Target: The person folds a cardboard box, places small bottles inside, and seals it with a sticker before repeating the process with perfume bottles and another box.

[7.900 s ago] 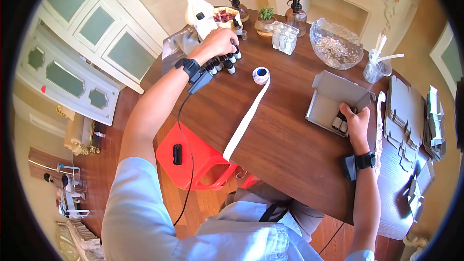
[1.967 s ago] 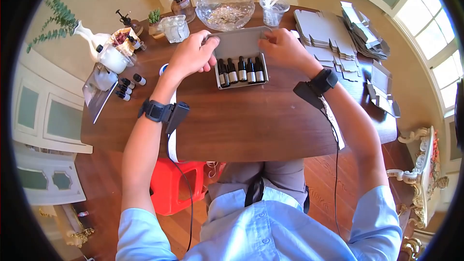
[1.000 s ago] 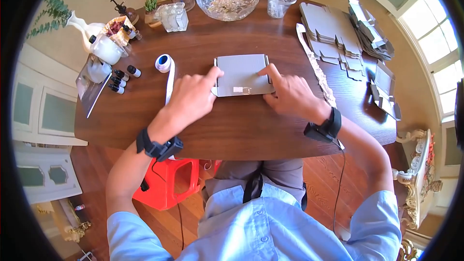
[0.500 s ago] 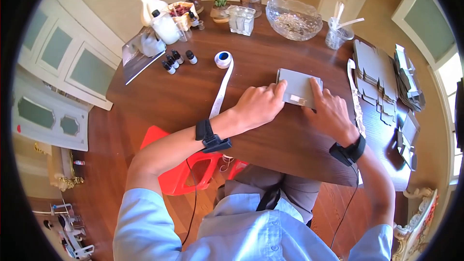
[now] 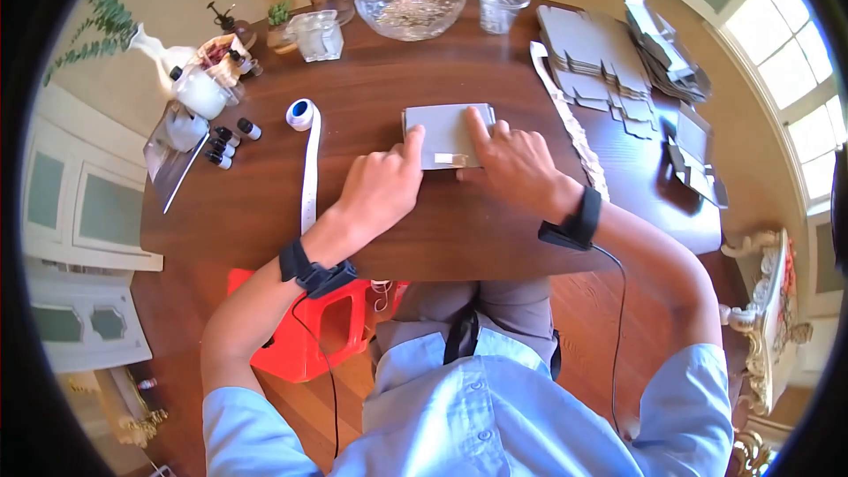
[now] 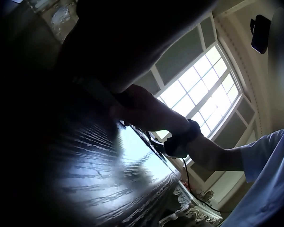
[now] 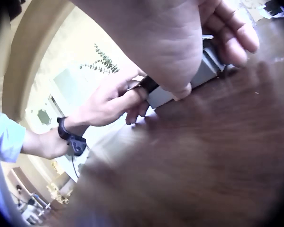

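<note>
A closed grey cardboard box (image 5: pixel 444 129) lies on the brown table (image 5: pixel 380 252), a small label near its front edge. The left hand (image 5: pixel 382 184) grips its left end, index finger extended along the lid. At the right end, the right hand (image 5: pixel 523 166) has its index finger on the lid and its thumb at the front edge. The right wrist view shows the left hand (image 7: pixel 106 101) at the far end of the grey box (image 7: pixel 204 71), with the right hand (image 7: pixel 175 42) over the near part. Dark blur hides the left hand's contact in the left wrist view.
Left: small dark bottles (image 5: pixel 249 129), a white ribbon roll (image 5: pixel 301 113), a large white bottle (image 5: pixel 200 93). Behind: a glass block (image 5: pixel 318 35) and a glass bowl (image 5: pixel 411 6). Right: a lace strip (image 5: pixel 570 124) and flat grey cardboard (image 5: pixel 594 44). A red stool (image 5: pixel 305 344) stands below.
Earlier the left hand was among the dark bottles; then the box stood open with several inside. Its lid has since come down, and both hands have moved from the raised lid to the closed box's ends.
</note>
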